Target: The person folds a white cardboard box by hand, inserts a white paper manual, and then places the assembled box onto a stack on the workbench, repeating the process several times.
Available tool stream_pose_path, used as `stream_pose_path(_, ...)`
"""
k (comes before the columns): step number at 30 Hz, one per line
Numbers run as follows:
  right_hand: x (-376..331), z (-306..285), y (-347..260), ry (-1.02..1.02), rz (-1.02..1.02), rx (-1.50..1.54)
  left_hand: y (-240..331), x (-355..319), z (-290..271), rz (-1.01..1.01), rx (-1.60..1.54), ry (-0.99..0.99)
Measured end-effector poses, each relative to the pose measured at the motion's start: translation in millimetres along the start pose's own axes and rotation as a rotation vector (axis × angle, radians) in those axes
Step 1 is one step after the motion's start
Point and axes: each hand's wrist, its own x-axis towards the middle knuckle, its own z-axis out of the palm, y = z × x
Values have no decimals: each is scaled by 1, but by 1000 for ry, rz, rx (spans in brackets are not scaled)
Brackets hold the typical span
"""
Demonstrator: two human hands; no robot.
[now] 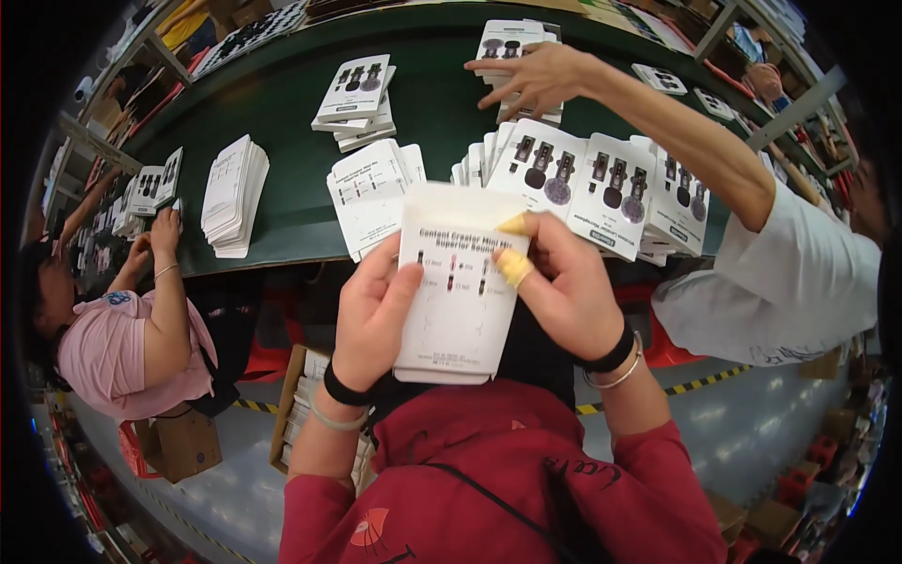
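Observation:
A flat white printed packaging card [458, 324] is upright in front of my chest, its back with small product pictures facing me. Its lower edge looks doubled, so it may be more than one layer. My left hand [374, 305] grips its left edge, thumb on the front. On the other side, my right hand [575, 282] holds the upper right edge; yellow tape wraps its thumb and a finger. Just beyond lie white packages [362, 193] with the same print. To the right, more packages [542, 169] show pictures of microphones.
A dark green table [291, 113] carries a tall package stack [235, 197] at left and another stack [355, 94] farther back. From the right, a co-worker's hand [536, 77] reaches over a far stack. Another person in pink [122, 352] works at left. An open carton [301, 404] stands below.

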Motion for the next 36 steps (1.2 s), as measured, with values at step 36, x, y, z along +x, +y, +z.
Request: stream_pose_path(36,-21,26,41,-603,-17,229,-63,-106,-6,69,123,195)
